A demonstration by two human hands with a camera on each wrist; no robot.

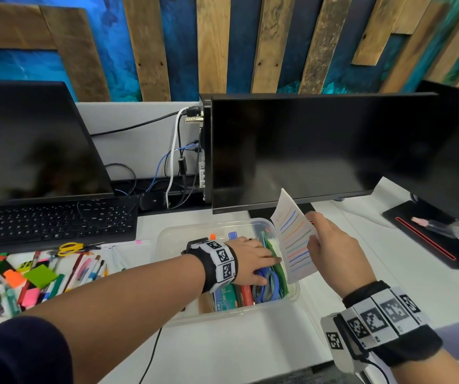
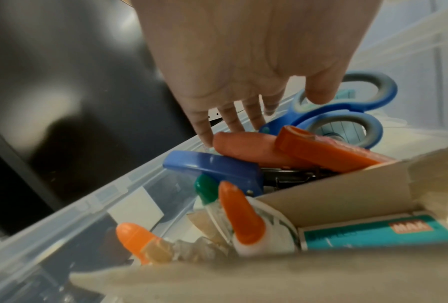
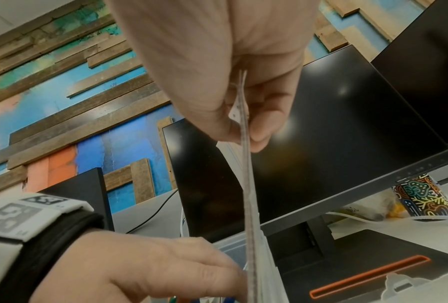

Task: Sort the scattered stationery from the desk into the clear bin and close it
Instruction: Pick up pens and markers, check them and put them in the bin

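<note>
Clear plastic bin (image 1: 167,236) sits at front centre of white desk (image 1: 250,342), lid not in view. Left hand (image 1: 250,259), fingers straight, presses contents aside: blue-handled scissors (image 2: 347,114), orange-capped glue bottles (image 2: 243,215). Right hand (image 1: 331,245) pinches white paper sheets with coloured lines (image 1: 295,239), upright at bin's right edge. Risk: sheets may buckle against crowded contents. Bin's right side hidden behind paper. Loose pens (image 1: 84,270) remain at desk's left edge.

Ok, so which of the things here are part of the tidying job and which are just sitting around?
Part of the job:
- clear bin
- striped paper pinched in the right hand
- blue scissors in the bin, by the left hand
- yellow scissors, pens, sticky notes on the desk

Lying about:
- keyboard
- monitors
- cables
</note>
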